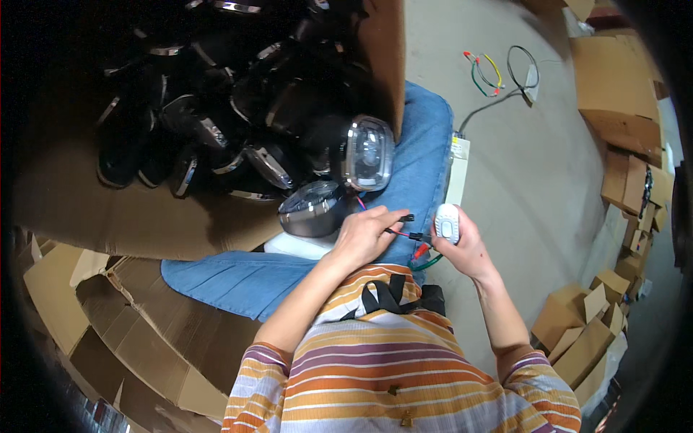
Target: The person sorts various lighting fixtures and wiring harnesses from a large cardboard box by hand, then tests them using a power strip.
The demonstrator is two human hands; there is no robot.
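Observation:
My left hand pinches thin red and black wires ending in a small black connector, held over my blue-jeaned knee. My right hand grips a small white oval controller; red and green wire ends hang below it. The wires run up to a black headlamp with a squarish clear lens that rests at the edge of a big cardboard box. A round chrome-rimmed lamp lies just left of my left hand.
The large cardboard box at upper left holds several black lamps. A white rectangular unit with a grey cable and coloured wires lies on the grey floor. Flattened cartons line the right side and lower left.

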